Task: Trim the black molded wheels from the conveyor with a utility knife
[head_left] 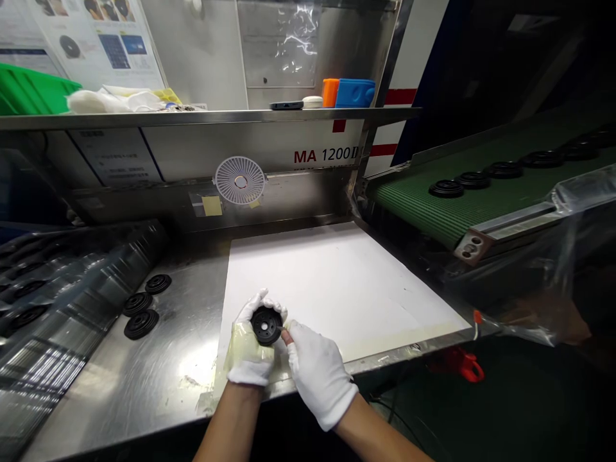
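My left hand (254, 350), in a white glove with a pale yellow palm, grips a round black ribbed wheel (265, 325) by its rim. The wheel's face, with a small light hole at its centre, is turned up toward me. At its right edge is my right hand (318, 366), also gloved in white, with a bare thumb tip showing. Its fingers are closed, and a small dark tip shows by the thumb; what it belongs to is hidden. Both hands are over the near left part of a white sheet (308, 276) on the metal table (158, 385).
Several similar black wheels (141, 324) lie on the table at left, beside stacked clear plastic trays (72, 321). A green conveyor belt (414, 199) carries more wheels at right. Behind are a small white fan (240, 180) and a metal shelf (231, 117) holding a green bin (33, 90).
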{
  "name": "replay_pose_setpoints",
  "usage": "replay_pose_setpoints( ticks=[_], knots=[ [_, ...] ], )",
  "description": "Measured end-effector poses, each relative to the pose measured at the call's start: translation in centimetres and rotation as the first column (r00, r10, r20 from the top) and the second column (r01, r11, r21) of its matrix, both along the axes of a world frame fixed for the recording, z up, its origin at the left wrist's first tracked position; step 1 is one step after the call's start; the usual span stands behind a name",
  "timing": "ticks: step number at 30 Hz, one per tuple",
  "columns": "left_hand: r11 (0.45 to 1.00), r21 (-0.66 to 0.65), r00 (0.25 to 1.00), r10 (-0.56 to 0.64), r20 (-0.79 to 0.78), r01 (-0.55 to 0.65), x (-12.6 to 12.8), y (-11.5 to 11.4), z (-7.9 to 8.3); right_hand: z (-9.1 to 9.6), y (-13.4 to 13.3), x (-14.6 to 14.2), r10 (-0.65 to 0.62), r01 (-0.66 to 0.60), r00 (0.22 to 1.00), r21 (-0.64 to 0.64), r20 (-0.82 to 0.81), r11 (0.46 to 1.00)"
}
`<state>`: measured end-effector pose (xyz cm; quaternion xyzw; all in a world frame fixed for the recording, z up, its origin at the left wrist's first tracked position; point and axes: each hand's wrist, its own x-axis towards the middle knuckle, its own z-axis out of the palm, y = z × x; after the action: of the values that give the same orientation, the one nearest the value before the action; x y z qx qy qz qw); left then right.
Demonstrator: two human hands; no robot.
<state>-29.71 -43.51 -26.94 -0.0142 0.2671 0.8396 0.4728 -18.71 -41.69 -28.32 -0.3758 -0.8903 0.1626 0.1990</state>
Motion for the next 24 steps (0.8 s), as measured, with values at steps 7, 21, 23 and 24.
replay_pose_setpoints(
  ticks=[7,21,23,24],
  knots=[
    [0.997,0.032,0.995,0.078,-0.059,-0.076,0.2,-0.2,-0.1,0.0,-0.4,-0.2,0.023,-0.024,0.999,-0.009,-0.029,1.0],
    [0.99,0.005,0.967,0.137,-0.215,-0.139,0.7,-0.5,0.3,0.7,0.4,0.3,0.029,-0.029,1.0,0.0,0.007,1.0],
    [0.987,0.007,0.958,0.16,-0.239,-0.163,0.7,-0.5,0.2,0.5,0.2,0.2,0.032,-0.032,0.999,-0.003,0.013,0.999],
    [0.984,0.009,0.952,0.174,-0.253,-0.178,0.8,-0.6,0.1,0.4,0.0,0.1,0.033,-0.033,0.999,-0.006,0.015,0.999]
  ],
)
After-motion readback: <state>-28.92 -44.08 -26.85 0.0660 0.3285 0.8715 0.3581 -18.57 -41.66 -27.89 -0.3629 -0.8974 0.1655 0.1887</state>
